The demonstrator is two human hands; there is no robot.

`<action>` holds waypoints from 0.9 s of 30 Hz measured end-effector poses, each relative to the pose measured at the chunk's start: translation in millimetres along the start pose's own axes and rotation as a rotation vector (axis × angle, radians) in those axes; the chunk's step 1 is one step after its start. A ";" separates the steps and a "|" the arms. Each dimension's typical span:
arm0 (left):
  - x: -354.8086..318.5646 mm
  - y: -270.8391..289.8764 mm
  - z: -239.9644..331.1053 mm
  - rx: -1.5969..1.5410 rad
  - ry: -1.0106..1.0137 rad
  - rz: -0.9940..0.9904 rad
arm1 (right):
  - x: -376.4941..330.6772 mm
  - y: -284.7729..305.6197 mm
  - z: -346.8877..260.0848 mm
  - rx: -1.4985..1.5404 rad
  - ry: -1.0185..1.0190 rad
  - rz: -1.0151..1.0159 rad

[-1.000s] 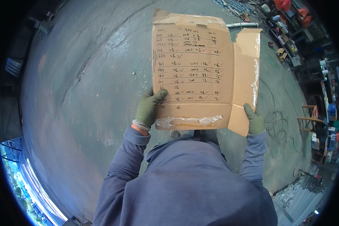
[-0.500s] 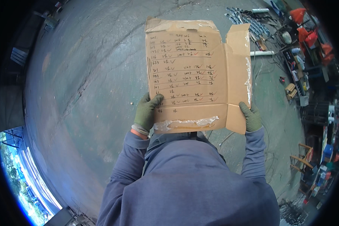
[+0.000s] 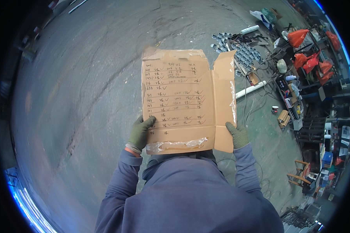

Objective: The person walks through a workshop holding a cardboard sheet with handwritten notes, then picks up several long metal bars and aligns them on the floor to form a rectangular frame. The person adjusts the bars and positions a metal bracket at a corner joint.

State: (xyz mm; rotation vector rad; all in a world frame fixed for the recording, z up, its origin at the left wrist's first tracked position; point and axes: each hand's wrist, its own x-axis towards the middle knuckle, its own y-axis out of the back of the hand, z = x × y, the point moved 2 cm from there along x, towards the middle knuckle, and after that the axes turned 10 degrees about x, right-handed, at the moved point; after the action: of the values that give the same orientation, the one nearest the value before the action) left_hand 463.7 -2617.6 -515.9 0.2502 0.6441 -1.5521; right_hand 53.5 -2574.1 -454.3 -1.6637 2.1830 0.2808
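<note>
In the head view, a flat sheet of brown corrugated cardboard (image 3: pixel 179 101) is held up in front of the person's body, above a grey-green concrete floor (image 3: pixel 85 97). A crease runs down it, setting off a narrower flap (image 3: pixel 224 101) on the right, whose outer edge is torn and whitish. Rows of dark handwriting with ticks, some of them reddish, and ruled lines fill the main panel, and a crinkled strip of clear tape (image 3: pixel 179 143) lies along its lower part.

The left hand (image 3: pixel 140 132), in a dark green work glove with a pale grey cuff, pinches the sheet at its lower left edge, thumb over the written face, the other fingers going behind. The right hand (image 3: pixel 239 136), in a matching green glove, grips the lower right edge of the flap, its thumb on the front. Both arms wear blue-grey sleeves, like the top covering the torso (image 3: pixel 198 194).

Beyond the sheet, to the upper right, small blue-grey pieces (image 3: pixel 247 56) lie spread on the floor, near a long white tube (image 3: pixel 251 89). Bright red plastic bags (image 3: pixel 298 38) sit among clutter farther right, and a brown wooden chair (image 3: pixel 299 174) stands below them. The goods along the right rim seem to be shelved, though the lens bends them too much to be sure.
</note>
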 end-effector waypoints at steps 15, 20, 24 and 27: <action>49.7 -80.5 24.8 -0.118 -0.139 0.058 | 87.6 47.1 -94.3 -0.085 0.128 -0.117; 46.8 -88.3 26.5 -0.078 -0.138 0.137 | 108.1 46.0 -117.2 -0.208 0.162 -0.183; 50.8 -102.3 34.3 -0.179 -0.194 0.103 | 104.1 43.7 -139.4 -0.288 0.192 -0.143; 57.4 -107.0 46.6 -0.147 -0.205 0.085 | 106.4 64.4 -138.5 -0.303 0.185 -0.078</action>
State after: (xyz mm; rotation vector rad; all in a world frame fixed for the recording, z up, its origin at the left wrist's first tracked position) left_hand 364.6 -2694.7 -482.1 0.0074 0.5750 -1.4193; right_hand -56.8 -2702.6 -377.1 -2.0039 2.2922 0.4736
